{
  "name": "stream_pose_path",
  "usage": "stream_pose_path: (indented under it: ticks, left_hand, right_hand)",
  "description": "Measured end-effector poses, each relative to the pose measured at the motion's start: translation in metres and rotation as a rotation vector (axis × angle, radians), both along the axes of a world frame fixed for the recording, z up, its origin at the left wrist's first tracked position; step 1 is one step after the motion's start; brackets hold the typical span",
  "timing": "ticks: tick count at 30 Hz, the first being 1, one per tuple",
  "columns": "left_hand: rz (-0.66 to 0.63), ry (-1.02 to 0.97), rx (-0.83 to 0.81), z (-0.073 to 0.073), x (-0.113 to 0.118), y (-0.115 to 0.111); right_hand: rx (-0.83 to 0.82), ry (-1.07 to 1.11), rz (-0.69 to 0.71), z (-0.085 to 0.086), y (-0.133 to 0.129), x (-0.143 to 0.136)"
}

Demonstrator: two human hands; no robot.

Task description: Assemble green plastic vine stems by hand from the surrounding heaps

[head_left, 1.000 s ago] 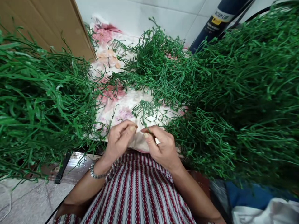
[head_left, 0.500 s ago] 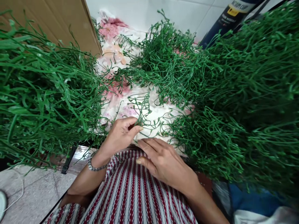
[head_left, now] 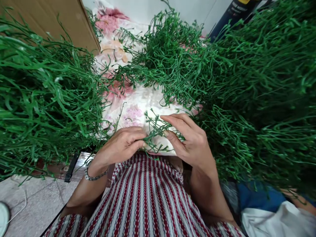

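A small bunch of thin green stems [head_left: 156, 129] with little bud-like tips is pinched between the thumb and fingers of my left hand [head_left: 124, 144]. The stems fan out to the right, over the near edge of a flowered cloth [head_left: 133, 115]. My right hand [head_left: 192, 141] is beside their tips, thumb and fingers apart, the thumb close to the stems. Whether it touches them I cannot tell. A large heap of similar thin stems [head_left: 177, 62] spreads behind and to the right.
Thicker, glossy green stems [head_left: 49, 89] are piled high on the left, in front of a cardboard box [head_left: 56, 23]. A dark blue cylinder [head_left: 228, 16] leans near the white wall [head_left: 192, 10]. Blue and white fabric [head_left: 261, 200] lies at the lower right.
My right hand has risen from near my lap to the stem tips, its fingers spreading. The bunch in my left hand now leans to the right. The view has shifted slightly.
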State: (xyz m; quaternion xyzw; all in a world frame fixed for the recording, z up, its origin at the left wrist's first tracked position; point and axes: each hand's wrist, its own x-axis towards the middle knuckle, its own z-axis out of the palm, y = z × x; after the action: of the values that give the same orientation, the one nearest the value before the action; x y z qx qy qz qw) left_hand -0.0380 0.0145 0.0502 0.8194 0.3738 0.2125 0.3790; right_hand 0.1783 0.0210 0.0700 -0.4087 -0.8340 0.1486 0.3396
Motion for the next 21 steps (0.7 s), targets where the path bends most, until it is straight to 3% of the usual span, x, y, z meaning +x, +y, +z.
stream_pose_path:
  ticks: [4, 7, 12, 15, 18, 21]
  left_hand:
    - [0.166, -0.077, -0.057, -0.006, 0.004, -0.003]
    - [0.285, -0.15, 0.002, -0.009, 0.009, -0.004]
    - [0.325, -0.286, 0.095, -0.011, 0.015, -0.004]
    - [0.315, -0.384, 0.025, -0.012, 0.017, -0.004]
    - [0.337, -0.455, -0.118, -0.013, 0.018, -0.006]
    - [0.366, -0.539, -0.222, -0.015, 0.021, -0.008]
  right_hand:
    - [0.064, 0.095, -0.055, -0.006, 0.0, -0.002]
    - [0.119, 0.112, -0.091, -0.008, 0.004, -0.005]
    - [0.13, 0.067, -0.145, -0.013, 0.008, -0.007]
    - [0.235, 0.064, -0.192, -0.013, 0.005, -0.007]
    - [0.332, 0.194, -0.097, -0.012, -0.003, -0.009]
    - [0.185, 0.237, 0.099, -0.016, -0.008, -0.014]
